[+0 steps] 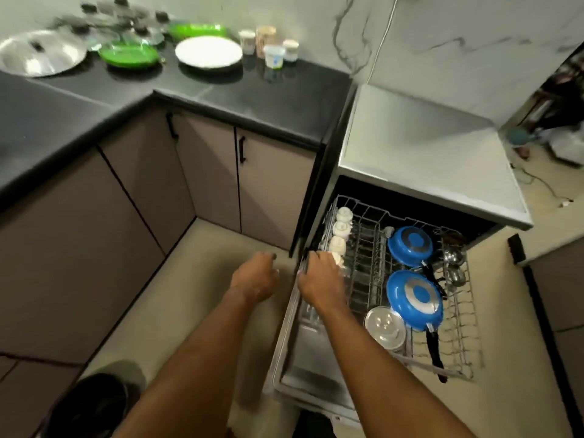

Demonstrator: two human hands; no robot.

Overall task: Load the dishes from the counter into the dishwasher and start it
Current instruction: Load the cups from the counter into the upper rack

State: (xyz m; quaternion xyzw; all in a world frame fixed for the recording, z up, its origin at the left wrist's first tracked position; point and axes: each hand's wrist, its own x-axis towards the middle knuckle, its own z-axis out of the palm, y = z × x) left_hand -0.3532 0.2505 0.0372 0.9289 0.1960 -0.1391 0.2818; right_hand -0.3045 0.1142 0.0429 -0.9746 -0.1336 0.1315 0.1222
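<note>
Dishwasher (436, 153), lower rack (458, 314) drawn out. Contents: a row of white cups (343, 229) along its left side, two blue pans (410, 245), one steel dish (385, 327), ladles (453, 257). Our right hand (319, 279) curls round the nearest cup (337, 260) of that row. Our left hand (254, 276) hangs just beside the rack, fingers curled (on what, if anything, we cannot tell). On the counter (252, 99): white plate (208, 52), green plates (128, 53), tumblers (265, 42).

Nothing readable for us here, honestly. The small tubs (274, 56) at the back of the counter (252, 99) have some print on them, but it's way too blurry for us to make out.
</note>
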